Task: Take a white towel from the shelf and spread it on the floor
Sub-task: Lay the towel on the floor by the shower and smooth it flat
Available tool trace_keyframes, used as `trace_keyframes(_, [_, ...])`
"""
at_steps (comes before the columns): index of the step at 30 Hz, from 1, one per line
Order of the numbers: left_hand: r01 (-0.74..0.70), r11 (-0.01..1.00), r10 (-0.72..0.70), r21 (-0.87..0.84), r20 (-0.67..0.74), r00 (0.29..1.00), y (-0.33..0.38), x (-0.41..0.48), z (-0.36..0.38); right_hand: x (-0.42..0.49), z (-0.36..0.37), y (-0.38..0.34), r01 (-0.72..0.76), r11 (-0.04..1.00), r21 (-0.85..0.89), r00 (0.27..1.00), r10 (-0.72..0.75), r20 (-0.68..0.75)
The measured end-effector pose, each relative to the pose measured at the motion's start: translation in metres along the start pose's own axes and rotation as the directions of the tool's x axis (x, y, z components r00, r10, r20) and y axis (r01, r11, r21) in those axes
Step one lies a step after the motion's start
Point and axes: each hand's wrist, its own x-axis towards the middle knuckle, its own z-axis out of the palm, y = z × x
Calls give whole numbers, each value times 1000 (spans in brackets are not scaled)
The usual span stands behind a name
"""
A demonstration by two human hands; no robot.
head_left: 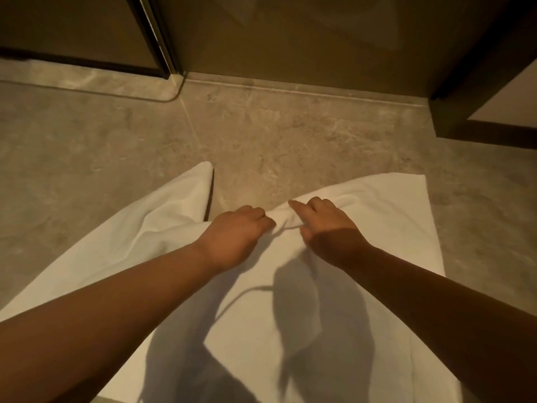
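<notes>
White towel (377,216) lies rumpled on stone floor (261,135), near dark door frame (157,39).

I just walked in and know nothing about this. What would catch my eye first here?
A white towel stands out brightly against the mottled floor, with its far edge bunched up in the middle. Two bare arms reach in from the bottom of the picture, and the left hand and right hand pinch that bunched fold side by side.

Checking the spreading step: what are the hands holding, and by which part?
Both the left hand and right hand pinch the white towel at its bunched far edge, mid-width.
</notes>
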Motion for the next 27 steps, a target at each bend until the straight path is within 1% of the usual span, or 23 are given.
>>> trace_keyframes(3, [-97,995,97,6,18,995,8,-10,6,-10,-3,2,76,996,-50,996,-74,43])
trace_keyframes(5, [-111,994,111,2,63,992,12,-14,13,-17,-2,3,117,989,-87,992,-111,63])
trace_keyframes(8, [-67,997,72,-38,164,984,16,-16,22,-24,-1,2,121,991,-65,989,-114,96])
trace_keyframes(9, [-50,997,60,-65,176,983,16,-16,23,-25,-1,1,117,991,-66,988,-110,109])
trace_keyframes(12, [5,988,10,-157,93,996,13,-10,20,-24,0,0,109,990,-88,988,-98,117])
trace_keyframes(14, [58,991,-54,-124,34,998,4,-4,16,-20,0,-1,108,988,-111,991,-98,90])
trace_keyframes(16, [122,990,-122,-69,5,992,-5,0,14,-14,-1,-3,90,993,-80,996,-88,26])
trace_keyframes(17, [153,986,-154,-62,-5,988,-10,1,13,-11,-1,-6,75,996,-56,997,-75,-7])
trace_keyframes(19, [207,973,-211,-98,-26,977,-16,2,15,-3,-1,-10,47,999,-27,997,-48,-54])
trace_keyframes(22, [283,950,-286,-134,0,958,-19,-2,21,7,0,-13,66,997,-28,997,-67,-37])
trace_keyframes(25, [332,940,-328,-80,68,942,-19,-4,26,13,4,-12,77,997,-22,997,-77,12])
trace_keyframes(27, [325,944,-322,-50,56,945,-19,-5,26,14,5,-11,84,996,-32,996,-84,-13])
